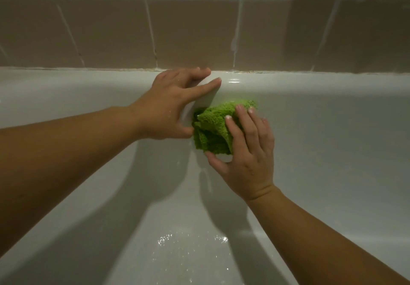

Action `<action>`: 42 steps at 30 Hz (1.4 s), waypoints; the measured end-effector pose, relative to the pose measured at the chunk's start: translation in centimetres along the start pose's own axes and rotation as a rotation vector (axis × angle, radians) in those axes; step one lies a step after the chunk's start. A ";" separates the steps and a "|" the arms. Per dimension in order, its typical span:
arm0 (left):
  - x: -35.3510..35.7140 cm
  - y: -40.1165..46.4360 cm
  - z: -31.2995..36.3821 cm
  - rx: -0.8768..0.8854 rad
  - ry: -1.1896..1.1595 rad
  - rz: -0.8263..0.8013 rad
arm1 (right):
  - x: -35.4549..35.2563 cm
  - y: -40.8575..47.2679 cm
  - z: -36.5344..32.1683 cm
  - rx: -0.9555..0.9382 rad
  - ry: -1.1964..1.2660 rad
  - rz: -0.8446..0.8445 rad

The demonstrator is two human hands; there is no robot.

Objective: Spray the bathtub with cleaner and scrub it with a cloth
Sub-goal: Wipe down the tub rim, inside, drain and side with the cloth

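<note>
Head view: the left hand point(175, 105) rests with fingers spread and straight on the far rim of the bathtub point(310, 89). Just right, the right hand point(246, 149) presses the green cloth point(210, 127) flat-fingered against the far inner wall. On that wet, glossy enamel the bracing palm could slip, or the bunched cloth could slide from under the fingers.

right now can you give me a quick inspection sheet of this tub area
surface: white bathtub, far inner wall being worked; wet droplets glint on the tub floor
job's things: green cloth bunched against the far wall just under the rim; no spray bottle in view
clutter: nothing seen
hands: right hand presses the cloth to the wall with straight fingers; left hand rests spread over the rim and wall beside the cloth, thumb at the cloth's edge
cables: nothing seen
surroundings: beige tiled wall above the rim, pale grout lines, dim light
</note>
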State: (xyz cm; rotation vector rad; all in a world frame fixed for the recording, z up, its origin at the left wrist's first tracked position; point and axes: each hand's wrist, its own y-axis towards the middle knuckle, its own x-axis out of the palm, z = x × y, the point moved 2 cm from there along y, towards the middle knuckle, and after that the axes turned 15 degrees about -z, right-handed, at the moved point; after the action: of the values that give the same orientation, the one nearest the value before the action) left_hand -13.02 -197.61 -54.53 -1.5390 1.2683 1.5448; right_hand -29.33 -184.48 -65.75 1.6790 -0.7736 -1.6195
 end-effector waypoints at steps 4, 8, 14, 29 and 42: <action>-0.3 0.1 -0.3 0.007 0.027 -0.003 | 0.4 1.2 -0.8 0.117 0.030 0.017; 0.0 0.2 -0.1 0.001 0.010 0.044 | 0.5 2.0 -0.5 0.088 -0.019 0.036; 0.5 0.3 0.0 -0.026 0.040 0.070 | -1.1 2.0 1.3 0.088 -0.002 0.112; 1.4 0.8 1.9 -0.159 0.094 0.162 | 2.3 -8.3 2.9 0.299 0.016 -0.134; 1.8 0.9 2.2 -0.220 0.028 0.215 | -0.4 -3.8 0.2 0.843 0.370 0.277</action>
State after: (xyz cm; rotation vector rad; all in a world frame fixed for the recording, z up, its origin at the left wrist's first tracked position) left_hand -14.93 -196.31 -56.34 -1.6058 1.3529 1.8578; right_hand -29.70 -181.91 -68.57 2.2073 -1.5342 -0.7690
